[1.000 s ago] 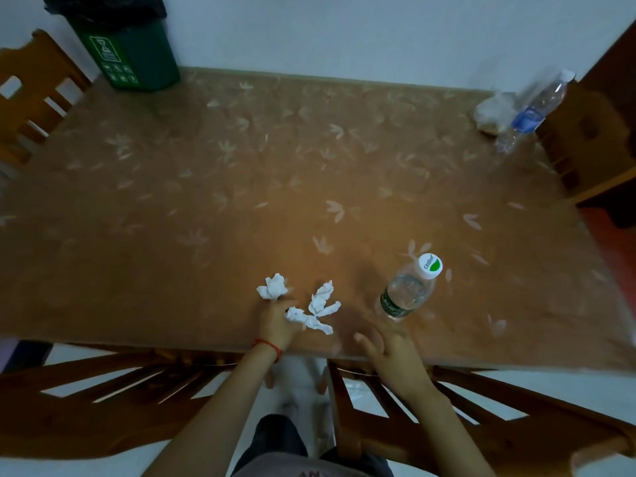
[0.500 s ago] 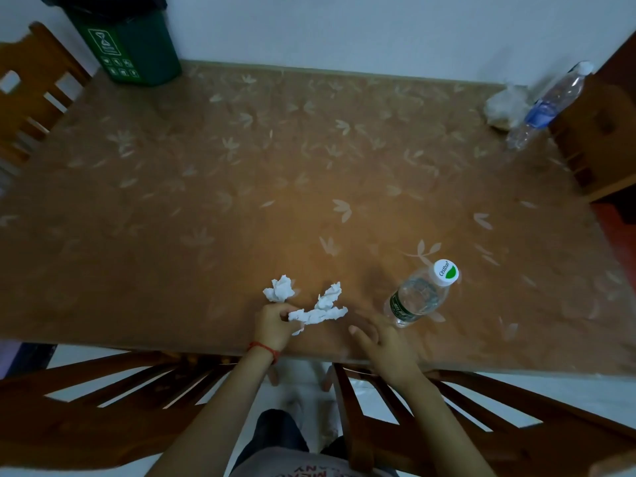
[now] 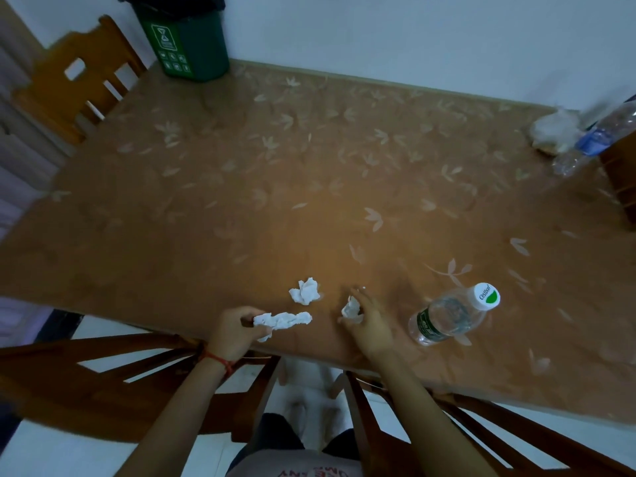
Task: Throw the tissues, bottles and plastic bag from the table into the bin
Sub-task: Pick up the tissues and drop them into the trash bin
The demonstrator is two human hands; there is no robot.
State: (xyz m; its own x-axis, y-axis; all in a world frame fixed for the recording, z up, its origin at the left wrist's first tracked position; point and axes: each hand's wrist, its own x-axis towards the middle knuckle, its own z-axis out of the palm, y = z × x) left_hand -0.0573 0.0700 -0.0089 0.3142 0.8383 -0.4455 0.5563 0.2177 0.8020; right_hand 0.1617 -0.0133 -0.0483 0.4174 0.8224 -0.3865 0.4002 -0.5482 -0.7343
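My left hand (image 3: 235,333) grips a long twisted white tissue (image 3: 285,320) at the table's near edge. Just beyond it a crumpled tissue (image 3: 304,291) lies loose on the table. My right hand (image 3: 368,318) curls its fingers round a third small tissue (image 3: 351,308). A clear bottle with a white and green cap (image 3: 451,315) stands tilted to the right of that hand, untouched. At the far right lie a clear plastic bag (image 3: 554,130) and a blue-labelled bottle (image 3: 599,139). The green bin (image 3: 187,43) stands at the table's far left corner.
The brown table (image 3: 241,201) has a pale leaf pattern. A wooden chair (image 3: 79,80) stands at the far left, another chair back (image 3: 103,370) below the near edge, and dark wooden furniture (image 3: 623,173) at the right edge.
My left hand lifted the long tissue and drew it left. My right hand moved forward from the table edge and closed on the third tissue. The view shifted right.
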